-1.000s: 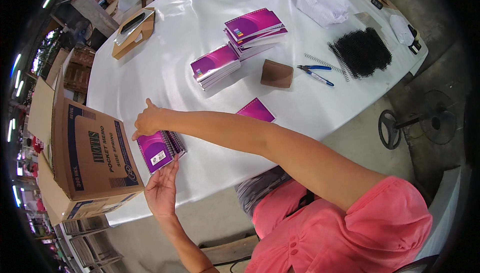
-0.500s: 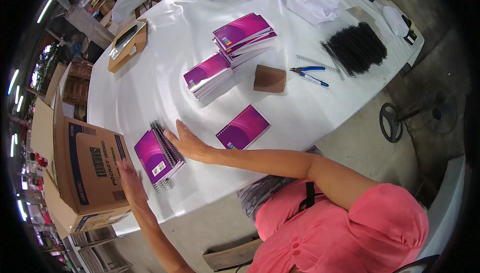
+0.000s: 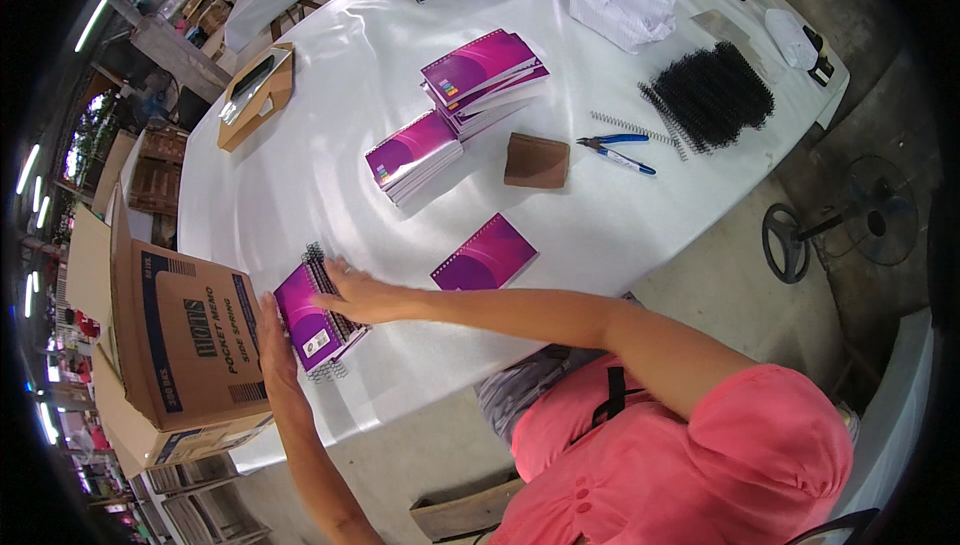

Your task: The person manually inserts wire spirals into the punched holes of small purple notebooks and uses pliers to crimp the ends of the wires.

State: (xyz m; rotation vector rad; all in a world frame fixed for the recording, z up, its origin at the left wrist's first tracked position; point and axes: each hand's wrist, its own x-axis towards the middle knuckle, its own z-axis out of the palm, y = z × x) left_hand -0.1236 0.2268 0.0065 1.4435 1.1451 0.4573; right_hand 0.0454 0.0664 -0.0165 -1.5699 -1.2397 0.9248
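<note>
Stack of spiral notebooks (image 3: 318,317), purple covers, lying near the table's (image 3: 330,135) front-left edge, just beside an open carton (image 3: 185,340). My left hand (image 3: 272,345) presses flat against the stack's left side, fingers together; my right hand (image 3: 352,292) lies open on its right side over the wire coils. Neither hand closes around the stack: it is squeezed between two palms, not gripped. Risk, as I judge it: the books are only pinched, so uneven pressure could fan them out or let the lower ones slip. The coils stick out unevenly and may snag on each other or on my fingers. The table edge is close, so a loose book could slide off it. A single notebook (image 3: 485,255) lies apart to the right; two more piles (image 3: 415,153), a brown block (image 3: 537,161) and pliers (image 3: 612,149) sit farther back, well clear.
</note>
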